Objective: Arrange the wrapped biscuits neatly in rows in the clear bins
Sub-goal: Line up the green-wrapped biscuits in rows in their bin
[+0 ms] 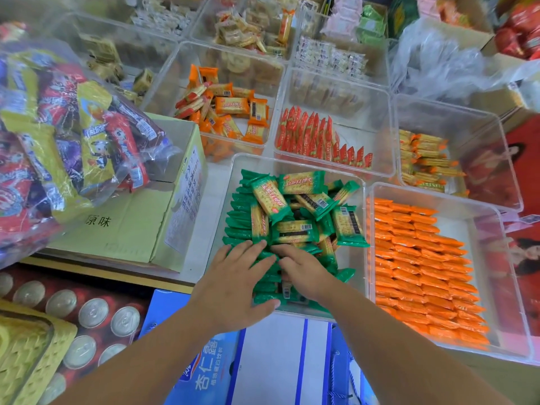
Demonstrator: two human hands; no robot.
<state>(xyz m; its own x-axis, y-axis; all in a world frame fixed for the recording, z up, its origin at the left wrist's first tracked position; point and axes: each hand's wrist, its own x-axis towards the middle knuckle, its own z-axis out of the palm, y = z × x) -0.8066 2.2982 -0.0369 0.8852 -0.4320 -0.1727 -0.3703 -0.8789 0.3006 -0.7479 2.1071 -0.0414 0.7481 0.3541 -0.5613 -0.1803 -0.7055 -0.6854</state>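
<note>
A clear bin [233,182] in front of me holds green-wrapped biscuits [292,211]. A row of them stands on edge along its left side, and several lie loose in a heap on top. My left hand [236,282] lies flat with straight fingers on the near packets of the row. My right hand [304,273] rests beside it on the near packets, fingers stretched toward the left hand's fingertips. Whether it pinches a packet is hidden.
To the right, a clear bin [496,229] holds orange packets in neat rows. Behind are bins of red packets [318,138], loose orange packets [228,109] and yellow ones [426,162]. A cardboard box [131,229] with a snack bag [67,135] sits left; cans [93,314] and a blue carton [263,361] lie near me.
</note>
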